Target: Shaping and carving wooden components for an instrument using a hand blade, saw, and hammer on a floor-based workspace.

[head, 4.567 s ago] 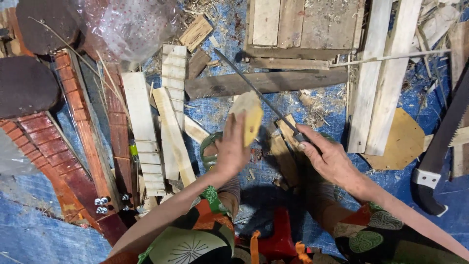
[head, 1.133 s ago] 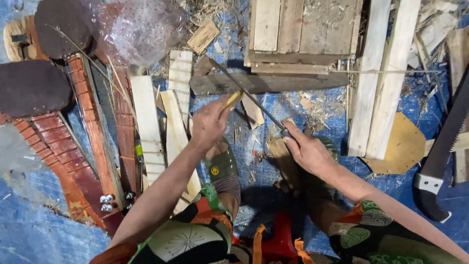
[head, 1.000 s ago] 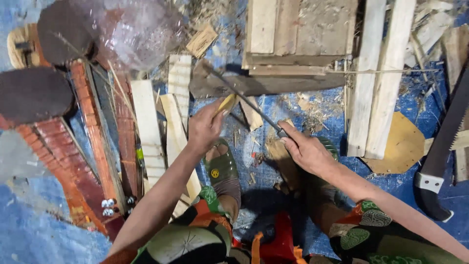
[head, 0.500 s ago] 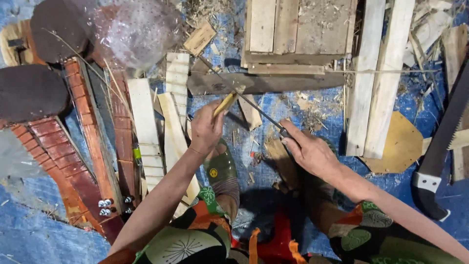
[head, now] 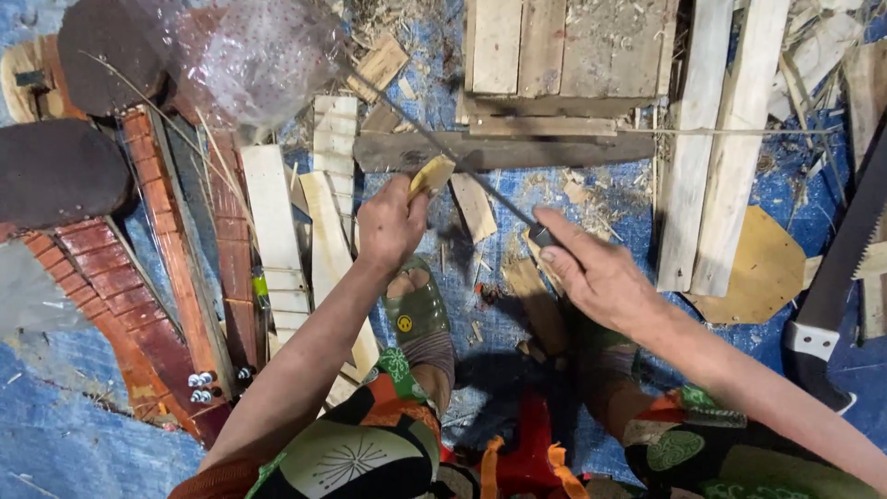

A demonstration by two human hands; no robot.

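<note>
Gripping a small yellowish wood piece [head: 431, 174] in a closed left hand [head: 390, 225], a person seated above a blue tarp [head: 65, 434] sets a long thin blade [head: 443, 152] against it, the right hand [head: 591, 273] clenched on the handle. The piece sits just before a dark plank [head: 499, 148]. Good practice here, by the look of it: stroke away from the holding fingers and keep the piece steady.

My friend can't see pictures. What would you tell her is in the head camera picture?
Seen from above, a person's left hand holds a small yellowish piece of wood while the right hand grips a long thin blade that reaches it. Below them lies a blue tarp covered with wooden planks, shavings, a saw and red carved boards.
</note>
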